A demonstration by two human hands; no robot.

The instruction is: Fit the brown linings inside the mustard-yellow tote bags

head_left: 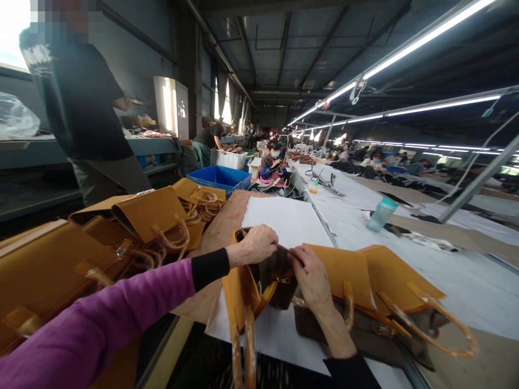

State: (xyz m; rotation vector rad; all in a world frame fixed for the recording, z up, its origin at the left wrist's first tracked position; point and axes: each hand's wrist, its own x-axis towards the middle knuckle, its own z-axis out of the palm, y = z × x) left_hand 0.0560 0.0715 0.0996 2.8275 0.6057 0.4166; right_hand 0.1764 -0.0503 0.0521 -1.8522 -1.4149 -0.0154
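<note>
A mustard-yellow handbag (233, 286) stands on the bench edge in front of me, its long handles (249, 346) hanging down towards me. Brown lining (265, 270) shows at its open top, with a small metal fitting (284, 280) near the front. My left hand (259, 244) reaches over the bag, fingers closed on the lining's upper edge. Opposite it, my right hand (312, 275) pinches the same brown edge between thumb and fingers. The fingertips are close together and partly hide the fabric. Beside my right hand lie more yellow bags (348, 267) with brown lining.
Several finished-looking yellow bags (152, 213) are piled at left. Beyond them is a blue crate (219, 177). A teal bottle (381, 215) stands on the white-covered bench (458, 259). One person (81, 102) is on the left; others work farther back.
</note>
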